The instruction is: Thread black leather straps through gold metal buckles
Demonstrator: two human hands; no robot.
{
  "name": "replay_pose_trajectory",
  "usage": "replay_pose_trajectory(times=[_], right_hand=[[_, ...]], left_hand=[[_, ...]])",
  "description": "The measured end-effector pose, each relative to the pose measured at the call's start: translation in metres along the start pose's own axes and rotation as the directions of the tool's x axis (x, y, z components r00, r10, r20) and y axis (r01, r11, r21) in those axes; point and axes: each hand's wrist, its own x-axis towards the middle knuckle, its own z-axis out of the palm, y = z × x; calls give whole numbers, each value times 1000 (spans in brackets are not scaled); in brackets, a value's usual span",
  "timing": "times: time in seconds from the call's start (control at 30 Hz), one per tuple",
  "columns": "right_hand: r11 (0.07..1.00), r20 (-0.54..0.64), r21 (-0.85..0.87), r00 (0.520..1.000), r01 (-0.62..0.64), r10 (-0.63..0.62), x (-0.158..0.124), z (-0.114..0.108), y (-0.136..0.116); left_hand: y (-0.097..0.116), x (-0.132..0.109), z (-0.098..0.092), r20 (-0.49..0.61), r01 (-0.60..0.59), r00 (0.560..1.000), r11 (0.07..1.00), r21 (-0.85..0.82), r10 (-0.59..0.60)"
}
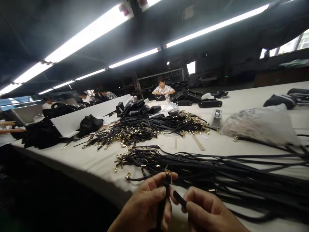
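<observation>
At the table's near edge, my left hand (147, 199) grips a black strap (166, 183) just below its gold buckle (168, 175), which stands up above the fingertips. Close beside it on the right, my right hand (207, 206) pinches a narrow black strap end (180, 199) between thumb and fingers, its tip pointing toward the buckle. Whether both pieces belong to one strap I cannot tell. Just beyond my hands lies a long bundle of black straps (193, 167) with gold clasps, running off to the right.
A second heap of black straps (149, 124) with gold hardware lies farther back on the pale tabletop (96, 161). A stuffed translucent plastic bag (260, 124) sits at the right, near a clear box (216, 119). Across the table a person (163, 90) handles a black item; others work at the left.
</observation>
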Motion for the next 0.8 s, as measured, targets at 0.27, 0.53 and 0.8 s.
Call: replay_pose_trajectory(times=[0.27,0.53,0.8], right_hand=[[972,-137,-231,990,-50,18,-18,-28,7],[978,-74,-168,991,-123,112,-21,-35,17],[990,3,-77,993,-115,116,-6,-20,20]], left_hand=[[-47,-5,-6,23,-57,998,989,135,54],[-49,-2,-10,-76,-15,997,990,142,26],[-60,-3,-15,-130,5,991,991,135,13]])
